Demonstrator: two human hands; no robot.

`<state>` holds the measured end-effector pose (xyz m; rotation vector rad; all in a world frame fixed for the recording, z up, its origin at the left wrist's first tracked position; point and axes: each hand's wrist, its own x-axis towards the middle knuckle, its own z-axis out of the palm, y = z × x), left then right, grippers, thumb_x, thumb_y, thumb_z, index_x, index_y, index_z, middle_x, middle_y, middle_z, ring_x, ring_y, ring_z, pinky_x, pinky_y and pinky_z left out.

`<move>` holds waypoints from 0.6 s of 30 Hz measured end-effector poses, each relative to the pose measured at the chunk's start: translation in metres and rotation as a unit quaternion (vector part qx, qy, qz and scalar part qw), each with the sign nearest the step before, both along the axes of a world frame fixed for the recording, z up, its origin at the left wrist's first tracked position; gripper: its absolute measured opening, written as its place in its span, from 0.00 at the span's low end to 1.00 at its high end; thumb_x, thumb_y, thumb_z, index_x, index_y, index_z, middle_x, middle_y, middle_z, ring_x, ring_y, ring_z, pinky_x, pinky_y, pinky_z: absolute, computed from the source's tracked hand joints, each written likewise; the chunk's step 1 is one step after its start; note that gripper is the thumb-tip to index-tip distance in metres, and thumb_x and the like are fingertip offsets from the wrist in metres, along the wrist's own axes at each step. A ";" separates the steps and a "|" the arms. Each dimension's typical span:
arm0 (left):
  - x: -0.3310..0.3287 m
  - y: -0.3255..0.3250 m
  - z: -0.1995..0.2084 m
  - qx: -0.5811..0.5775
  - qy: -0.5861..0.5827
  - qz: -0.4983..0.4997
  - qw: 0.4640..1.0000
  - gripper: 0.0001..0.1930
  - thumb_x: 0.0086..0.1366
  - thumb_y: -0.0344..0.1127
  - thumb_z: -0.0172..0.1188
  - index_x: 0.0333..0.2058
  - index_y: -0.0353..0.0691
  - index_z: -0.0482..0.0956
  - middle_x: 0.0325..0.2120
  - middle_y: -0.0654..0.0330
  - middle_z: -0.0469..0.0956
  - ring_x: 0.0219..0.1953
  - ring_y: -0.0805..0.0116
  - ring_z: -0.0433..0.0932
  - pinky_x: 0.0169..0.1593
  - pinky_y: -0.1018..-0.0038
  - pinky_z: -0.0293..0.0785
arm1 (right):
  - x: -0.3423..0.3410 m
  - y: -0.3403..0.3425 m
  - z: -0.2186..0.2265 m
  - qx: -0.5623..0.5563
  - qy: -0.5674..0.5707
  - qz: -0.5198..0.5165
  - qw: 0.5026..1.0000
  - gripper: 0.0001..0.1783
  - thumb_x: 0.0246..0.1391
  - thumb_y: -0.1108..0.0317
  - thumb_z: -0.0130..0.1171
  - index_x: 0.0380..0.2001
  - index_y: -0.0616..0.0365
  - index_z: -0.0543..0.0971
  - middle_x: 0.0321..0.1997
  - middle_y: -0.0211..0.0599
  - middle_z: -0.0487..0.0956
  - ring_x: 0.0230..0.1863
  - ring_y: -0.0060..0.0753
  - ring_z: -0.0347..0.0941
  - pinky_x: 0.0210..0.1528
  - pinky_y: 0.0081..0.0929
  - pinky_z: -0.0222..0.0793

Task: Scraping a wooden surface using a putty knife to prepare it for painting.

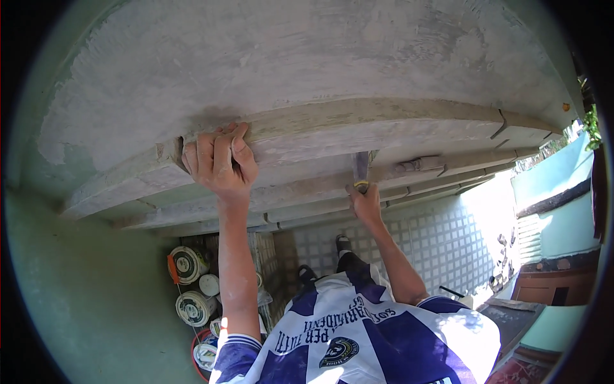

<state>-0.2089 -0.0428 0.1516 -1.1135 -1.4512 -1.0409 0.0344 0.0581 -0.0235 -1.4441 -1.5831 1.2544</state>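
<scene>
My left hand (220,160), dusty with its fingers curled, grips the front edge of the upper plastered ledge (313,137). A dark notch in that ledge shows just left of the fingers. What lies under the palm is hidden. Lower and to the right, my right hand (366,203) is closed round the handle of a putty knife (360,168). Its flat grey blade points up, with the tip near the underside of the upper ledge. Above the ledge rises a grey wall patched with plaster (307,57).
More ledges (307,189) run below, one bearing a small dusty block (419,164). Lidded buckets (195,308) and a red basin (199,358) stand at lower left. Tiled floor (428,240) lies beneath, with my feet on it. A red-brown panel (543,289) is at right.
</scene>
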 end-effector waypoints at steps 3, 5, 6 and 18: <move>0.009 -0.001 0.007 -0.001 0.015 -0.022 1.000 0.15 0.69 0.39 0.50 0.29 0.47 0.86 0.26 0.67 0.79 0.30 0.64 0.68 0.39 0.68 0.62 | 0.006 0.017 -0.009 0.033 0.089 0.025 0.995 0.22 0.51 0.64 0.64 0.12 0.58 0.65 0.09 0.29 0.65 0.08 0.24 0.60 0.12 0.26 0.54; 0.007 0.007 0.004 0.016 0.011 -0.015 1.000 0.13 0.67 0.41 0.52 0.27 0.54 0.85 0.26 0.70 0.77 0.29 0.65 0.68 0.37 0.68 0.62 | 0.005 0.018 -0.072 0.046 -0.029 -0.050 0.997 0.20 0.47 0.59 0.63 0.22 0.69 0.74 0.25 0.55 0.77 0.32 0.52 0.76 0.38 0.44 0.70; 0.003 0.005 0.000 0.016 0.012 -0.011 1.000 0.13 0.67 0.41 0.52 0.27 0.54 0.85 0.26 0.70 0.77 0.29 0.65 0.68 0.37 0.68 0.62 | 0.002 0.012 -0.070 0.047 -0.029 -0.046 0.997 0.20 0.47 0.59 0.63 0.22 0.69 0.74 0.25 0.55 0.77 0.32 0.52 0.76 0.38 0.44 0.70; 0.004 -0.001 0.000 -0.020 0.005 0.005 1.000 0.14 0.67 0.39 0.51 0.28 0.48 0.86 0.25 0.68 0.79 0.29 0.64 0.68 0.36 0.68 0.63 | -0.001 0.014 -0.046 -0.018 0.026 0.030 0.999 0.20 0.51 0.68 0.61 0.11 0.56 0.65 0.09 0.27 0.65 0.07 0.23 0.59 0.10 0.27 0.51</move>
